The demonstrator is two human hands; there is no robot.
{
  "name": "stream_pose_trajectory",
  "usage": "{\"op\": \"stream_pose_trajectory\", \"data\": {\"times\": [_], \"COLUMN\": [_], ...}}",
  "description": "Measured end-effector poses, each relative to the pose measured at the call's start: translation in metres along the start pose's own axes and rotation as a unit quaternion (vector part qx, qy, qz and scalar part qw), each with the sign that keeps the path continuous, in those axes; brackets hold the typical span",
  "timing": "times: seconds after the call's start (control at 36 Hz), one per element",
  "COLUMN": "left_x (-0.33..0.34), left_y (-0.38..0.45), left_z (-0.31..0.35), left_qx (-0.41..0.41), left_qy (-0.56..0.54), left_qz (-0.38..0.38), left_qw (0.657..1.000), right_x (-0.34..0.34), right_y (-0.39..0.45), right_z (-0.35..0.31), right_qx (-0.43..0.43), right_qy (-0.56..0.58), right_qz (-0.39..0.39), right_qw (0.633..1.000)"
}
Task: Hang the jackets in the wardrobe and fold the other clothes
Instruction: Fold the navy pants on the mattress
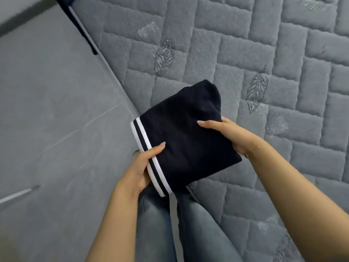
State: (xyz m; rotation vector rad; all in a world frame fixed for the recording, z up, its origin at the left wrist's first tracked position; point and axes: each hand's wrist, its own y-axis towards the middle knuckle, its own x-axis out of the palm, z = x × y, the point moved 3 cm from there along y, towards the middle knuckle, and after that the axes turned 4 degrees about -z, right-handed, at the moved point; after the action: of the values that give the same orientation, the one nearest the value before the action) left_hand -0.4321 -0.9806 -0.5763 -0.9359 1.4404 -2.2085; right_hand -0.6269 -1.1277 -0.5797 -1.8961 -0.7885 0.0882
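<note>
Leftmost lies the grey tiled floor (47, 110), and along its edge runs the side of the bed, where a strip of dark fabric with a white band (79, 27) hangs at the top of the view (too little of it shows to say what garment it is). Next comes the left hand (145, 167), thumb laid over the top and fingers curled underneath, gripping the striped hem (149, 157) of the folded navy garment (185, 133). That garment is already a compact square, held in the air just above the near edge of the grey quilted bedcover (264, 44), over the person's jeans (160, 224). On its far side the right hand (232, 135) pinches the opposite edge, thumb on top, fingers hidden beneath.

Judging by its shape, the folding itself looks finished, and the step in hand is setting the bundle down. To do that well, both hands should keep the layers pressed together so the inner folds do not slide, and lower the square flat onto the cover with the striped edge aligned. The fingers underneath would best slip out sideways, one hand at a time, while the other holds the top. A light smoothing press afterwards should settle the rounded far corner, which sits slightly puffed.
</note>
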Motion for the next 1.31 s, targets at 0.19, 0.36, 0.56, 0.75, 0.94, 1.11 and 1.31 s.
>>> {"op": "stream_pose_trajectory", "data": {"times": [0.19, 0.36, 0.56, 0.75, 0.94, 1.11, 1.31], "left_x": [-0.022, -0.086, -0.182, -0.277, -0.351, -0.391, -0.452], "left_y": [-0.104, -0.210, -0.363, -0.519, -0.659, -0.774, -0.905], "left_z": [0.006, 0.006, -0.010, -0.040, -0.102, -0.143, -0.147], "left_qx": [0.087, 0.161, 0.252, 0.357, 0.435, 0.516, 0.520], "left_qy": [0.044, -0.001, -0.134, -0.227, -0.340, -0.376, -0.359], "left_qz": [-0.001, 0.025, 0.114, 0.237, 0.335, 0.368, 0.485], "left_qw": [0.995, 0.987, 0.952, 0.875, 0.763, 0.676, 0.604], "right_x": [0.080, 0.185, 0.352, 0.559, 0.760, 0.904, 1.055], "right_y": [-0.078, -0.112, -0.142, -0.185, -0.245, -0.312, -0.387], "right_z": [-0.011, -0.036, -0.057, -0.056, -0.020, 0.011, 0.023], "right_qx": [-0.041, -0.051, -0.047, -0.040, -0.060, -0.043, -0.051], "right_qy": [-0.049, -0.091, -0.135, -0.270, -0.361, -0.390, -0.395], "right_qz": [-0.017, -0.095, -0.256, -0.377, -0.477, -0.565, -0.661], "right_qw": [0.998, 0.990, 0.956, 0.885, 0.799, 0.726, 0.636]}}
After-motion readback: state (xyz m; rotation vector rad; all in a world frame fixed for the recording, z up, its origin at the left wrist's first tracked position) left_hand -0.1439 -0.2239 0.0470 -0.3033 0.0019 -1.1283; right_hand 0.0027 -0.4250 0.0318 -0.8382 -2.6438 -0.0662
